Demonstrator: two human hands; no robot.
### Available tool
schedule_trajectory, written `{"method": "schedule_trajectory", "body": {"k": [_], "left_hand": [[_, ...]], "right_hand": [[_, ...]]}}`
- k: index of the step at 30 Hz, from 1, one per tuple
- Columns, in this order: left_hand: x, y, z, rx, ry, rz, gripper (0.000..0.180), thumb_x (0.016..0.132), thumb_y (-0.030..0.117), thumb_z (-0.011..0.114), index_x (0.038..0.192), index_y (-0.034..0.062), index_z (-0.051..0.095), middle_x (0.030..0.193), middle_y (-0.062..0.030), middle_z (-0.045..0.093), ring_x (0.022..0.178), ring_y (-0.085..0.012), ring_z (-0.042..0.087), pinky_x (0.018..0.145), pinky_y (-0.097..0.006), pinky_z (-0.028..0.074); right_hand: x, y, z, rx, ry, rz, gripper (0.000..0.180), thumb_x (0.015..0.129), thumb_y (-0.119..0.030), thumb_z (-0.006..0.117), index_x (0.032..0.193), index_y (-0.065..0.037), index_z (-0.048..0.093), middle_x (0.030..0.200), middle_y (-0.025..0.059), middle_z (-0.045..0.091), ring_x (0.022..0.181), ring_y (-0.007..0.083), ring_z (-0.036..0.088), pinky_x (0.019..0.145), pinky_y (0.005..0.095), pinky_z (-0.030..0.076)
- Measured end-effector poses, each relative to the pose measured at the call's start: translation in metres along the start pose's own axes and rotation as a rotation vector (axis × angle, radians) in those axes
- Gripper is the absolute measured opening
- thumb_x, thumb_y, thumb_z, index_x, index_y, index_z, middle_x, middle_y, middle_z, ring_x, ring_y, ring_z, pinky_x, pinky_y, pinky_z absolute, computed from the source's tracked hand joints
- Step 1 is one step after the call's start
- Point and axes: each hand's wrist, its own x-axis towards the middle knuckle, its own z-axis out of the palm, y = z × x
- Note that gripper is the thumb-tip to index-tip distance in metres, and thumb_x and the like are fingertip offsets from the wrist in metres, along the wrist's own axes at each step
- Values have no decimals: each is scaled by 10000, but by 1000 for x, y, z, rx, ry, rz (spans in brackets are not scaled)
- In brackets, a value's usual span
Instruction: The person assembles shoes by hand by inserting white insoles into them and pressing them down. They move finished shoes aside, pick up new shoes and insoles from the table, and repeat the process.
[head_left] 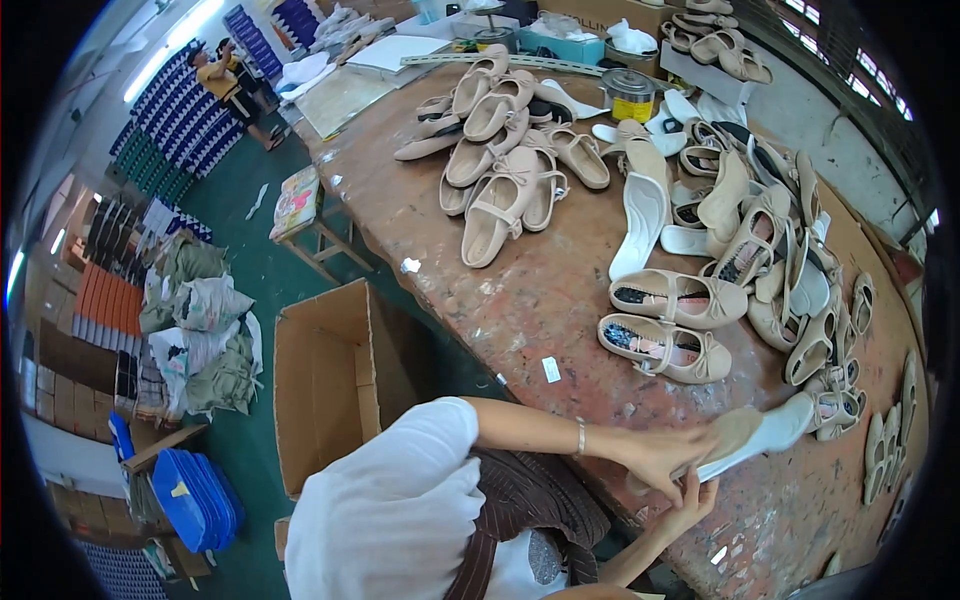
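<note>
Over the near edge of the worktable (560, 350), both my hands meet at one end of a shoe insole (770, 430), white underneath with a beige layer on top. My left hand (668, 458), with a bracelet at its wrist, grips the insole from above, fingers closed on it. From below, the fingers of my right hand (690, 508) pinch the same end. A pair of beige strap shoes with bows lies just beyond: the nearer shoe (665, 348) and the farther shoe (680, 298), both with a dark patterned lining showing.
Piled beige shoes (500, 170) cover the table's far middle. More shoes and loose insoles (640, 225) crowd the right side, near a yellow-labelled can (630, 95). At left stand an open cardboard box (320, 390), a stool (297, 200) and stacked blue trays (195, 495). People (225, 85) stand far off.
</note>
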Motion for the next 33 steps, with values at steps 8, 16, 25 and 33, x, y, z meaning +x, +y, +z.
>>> {"method": "schedule_trajectory", "body": {"k": [8, 16, 25, 33], "left_hand": [[25, -27, 0, -973, -394, -88, 381, 972, 89, 470, 1342, 10, 508, 1046, -136, 680, 837, -224, 720, 643, -344, 598], [89, -92, -7, -663, -328, -304, 396, 959, 189, 609, 1276, -42, 555, 1055, -113, 666, 914, -240, 709, 710, -373, 602], [-16, -26, -81, 768, 757, -139, 445, 760, 213, 781, 1110, 28, 576, 1033, -138, 561, 1005, -326, 523, 858, -452, 418], [-39, -71, -88, 424, 577, -154, 192, 811, 131, 730, 950, 3, 694, 937, -122, 613, 917, -318, 596, 793, -392, 481]], "right_hand": [[22, -52, -131, -349, 12, -180, 395, 756, -79, 674, 1121, 71, 642, 1080, 97, 646, 1025, 182, 582, 932, 340, 449], [-30, -166, -136, 292, 641, -820, 359, 753, -58, 539, 1076, 97, 563, 1420, 314, 438, 1346, 391, 425, 1146, 505, 326], [-49, -114, -129, 353, -111, -185, 294, 720, -198, 623, 874, -40, 429, 1030, 227, 599, 1136, 349, 491, 1047, 487, 381], [-24, -26, 10, 659, -178, 521, 366, 853, -99, 664, 1188, -17, 541, 929, 112, 618, 917, 209, 644, 828, 345, 572]]}}
